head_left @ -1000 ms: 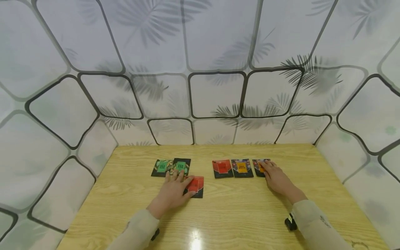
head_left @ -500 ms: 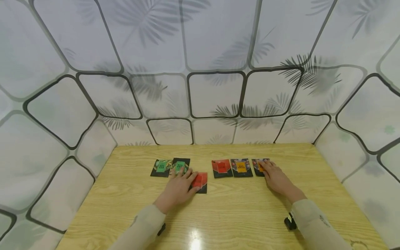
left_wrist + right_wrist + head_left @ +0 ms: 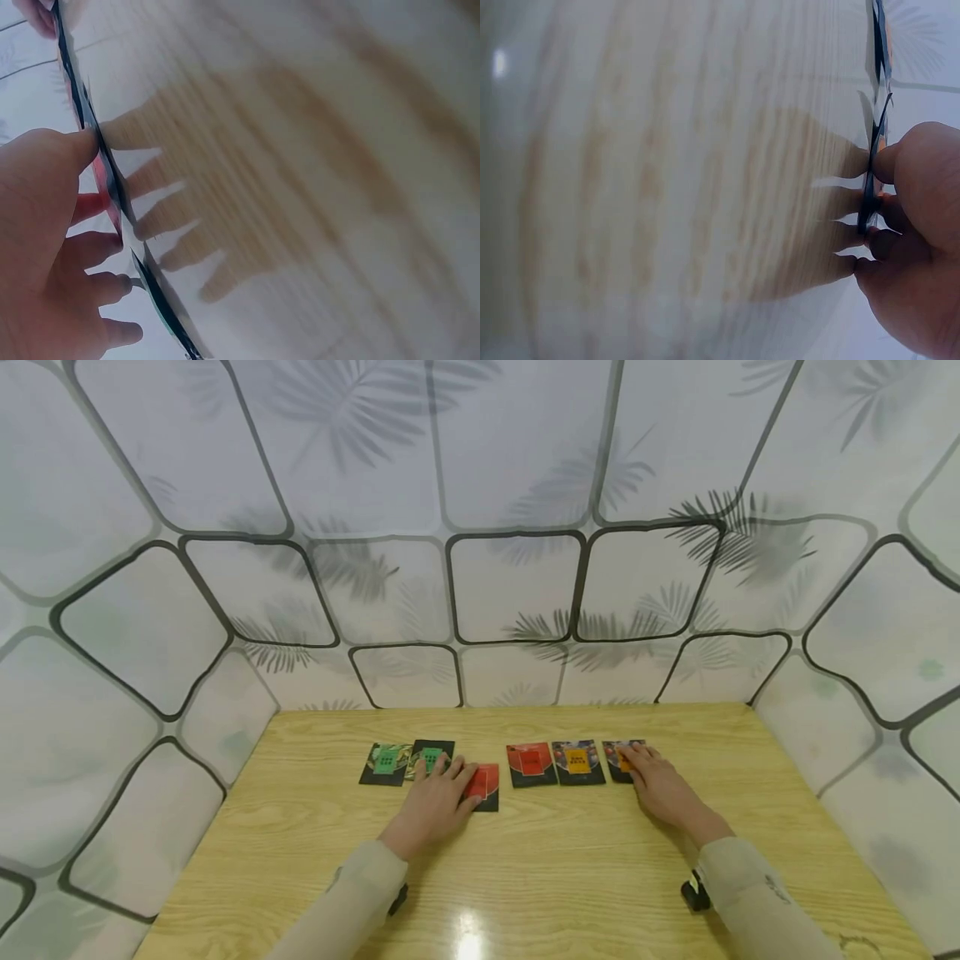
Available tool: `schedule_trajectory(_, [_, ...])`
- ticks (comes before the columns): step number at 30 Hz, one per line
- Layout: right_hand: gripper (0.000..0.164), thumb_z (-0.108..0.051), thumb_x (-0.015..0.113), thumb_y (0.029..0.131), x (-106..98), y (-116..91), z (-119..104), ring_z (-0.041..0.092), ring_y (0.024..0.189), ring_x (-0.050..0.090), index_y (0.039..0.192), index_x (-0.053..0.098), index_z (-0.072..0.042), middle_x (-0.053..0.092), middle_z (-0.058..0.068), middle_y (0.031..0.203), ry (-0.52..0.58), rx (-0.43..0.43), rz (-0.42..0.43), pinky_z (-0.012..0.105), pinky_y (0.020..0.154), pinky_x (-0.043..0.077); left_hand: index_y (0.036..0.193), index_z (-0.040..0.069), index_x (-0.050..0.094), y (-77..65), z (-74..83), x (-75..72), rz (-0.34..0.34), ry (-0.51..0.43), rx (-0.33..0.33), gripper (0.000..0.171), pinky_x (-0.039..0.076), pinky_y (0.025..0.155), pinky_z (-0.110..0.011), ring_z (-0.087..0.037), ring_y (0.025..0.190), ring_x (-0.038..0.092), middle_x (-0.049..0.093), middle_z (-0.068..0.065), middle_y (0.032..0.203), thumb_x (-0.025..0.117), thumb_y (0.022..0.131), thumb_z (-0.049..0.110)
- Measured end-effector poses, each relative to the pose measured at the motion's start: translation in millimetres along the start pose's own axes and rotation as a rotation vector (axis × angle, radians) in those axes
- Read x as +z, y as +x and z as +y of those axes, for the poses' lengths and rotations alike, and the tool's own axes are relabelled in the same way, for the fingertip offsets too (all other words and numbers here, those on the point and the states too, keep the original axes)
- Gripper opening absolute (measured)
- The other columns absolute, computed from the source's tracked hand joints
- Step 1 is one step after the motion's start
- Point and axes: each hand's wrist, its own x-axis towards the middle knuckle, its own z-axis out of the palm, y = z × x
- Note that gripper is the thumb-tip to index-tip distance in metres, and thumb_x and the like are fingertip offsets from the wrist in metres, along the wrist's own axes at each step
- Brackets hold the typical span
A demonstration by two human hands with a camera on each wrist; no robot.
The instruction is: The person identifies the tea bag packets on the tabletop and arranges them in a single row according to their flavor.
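Left hand point(image 3: 432, 803) on red packet point(image 3: 487, 787), right hand point(image 3: 664, 787) on orange-labelled packet point(image 3: 618, 762), both relaxed.
Counter point(image 3: 555, 877) spreads below their edges, lower centre.

Wooden table point(image 3: 562, 868) among patterned walls
Behind the table, the back wall point(image 3: 517, 589) is pale, with rounded dark outlines and grey fronds; the left wall point(image 3: 150, 627) and right wall point(image 3: 892, 627), similarly outlined, flank the table. A bright glare point(image 3: 469, 937) marks its near part.

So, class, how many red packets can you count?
2: one red packet partly under the left hand, another red packet just left of the orange-labelled packets.
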Motion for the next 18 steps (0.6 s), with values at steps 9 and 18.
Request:
schedule_trajectory(9, [0.048,-0.005,0.047,0.109,2,2,3,0.062,0.146,0.034,0.156,0.043,0.007,0.037,0.040,0.159,-0.008,-0.005,0.001,0.075,0.117,0.032,0.163,0.019,0.042,9.2,-0.2,1.1,0.002,0.005,-0.014,0.064,0.025,0.124,-0.071,-0.043,0.156,0.035,0.042,-0.013,0.167,0.045,0.110,0.054])
schedule_trajectory(18, [0.049,-0.005,0.047,0.109,2,1,3,0.062,0.147,0.033,0.156,0.043,0.006,0.036,0.040,0.160,-0.002,0.001,-0.005,0.075,0.117,0.031,0.164,0.017,0.040,19.6,2.6,-1.7,-0.032,-0.032,-0.032,0.064,0.024,0.125,-0.071,-0.044,0.158,0.031,0.038,-0.015,0.169,0.045,0.111,0.052])
